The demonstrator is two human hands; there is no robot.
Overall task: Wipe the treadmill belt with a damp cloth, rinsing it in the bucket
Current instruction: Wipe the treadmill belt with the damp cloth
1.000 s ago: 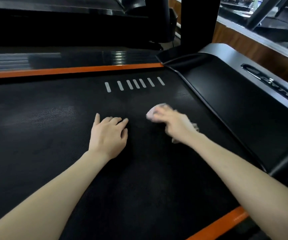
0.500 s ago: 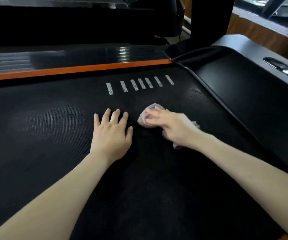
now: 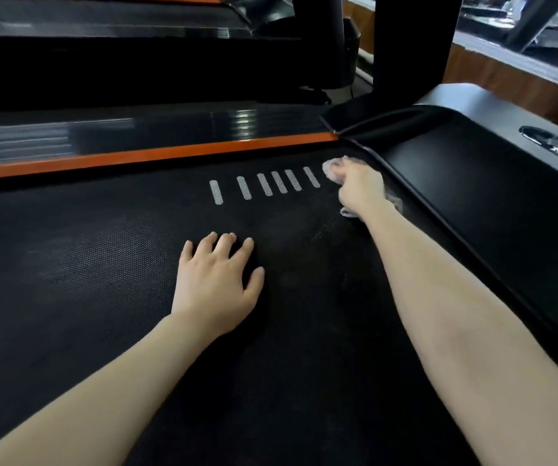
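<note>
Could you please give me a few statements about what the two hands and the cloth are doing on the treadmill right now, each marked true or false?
1. The right hand presses the pale crumpled cloth on the black textured treadmill belt. True.
2. The left hand holds a second cloth. False: it lies flat and empty on the belt.
3. The cloth sits beside the row of white dashes. True.
4. A bucket stands between the hands. False: no bucket is in view.

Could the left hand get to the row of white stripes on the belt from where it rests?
Probably yes: the left hand lies flat on the belt, with bare belt between it and the white stripes.
</note>
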